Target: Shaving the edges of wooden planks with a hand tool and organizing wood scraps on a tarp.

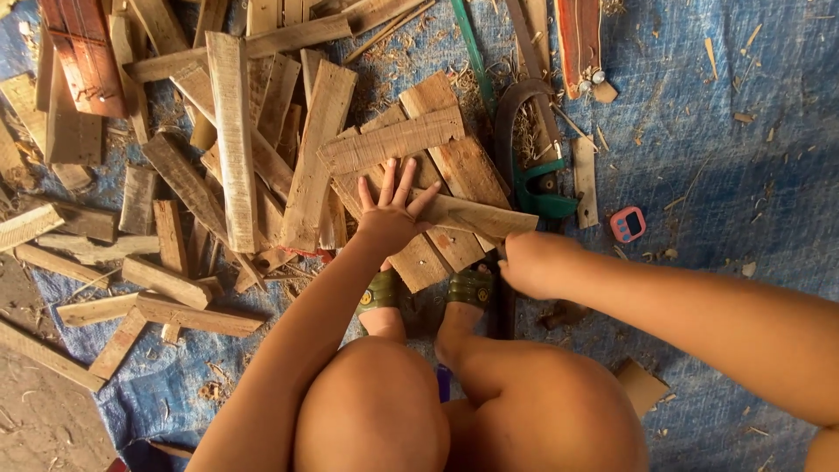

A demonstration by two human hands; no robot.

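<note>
The left hand (391, 212) lies flat on a pile of boards (411, 175), fingers spread apart and pointing away from the person. Under its fingertips a narrow slat (476, 216) runs to the right, touching the fingers. The right hand (535, 262) is closed in a fist just below the slat's right end; it seems to grip a dark handle, but this part is hidden. A green saw (531, 175) lies beside, on the blue tarp (734, 157).
</note>
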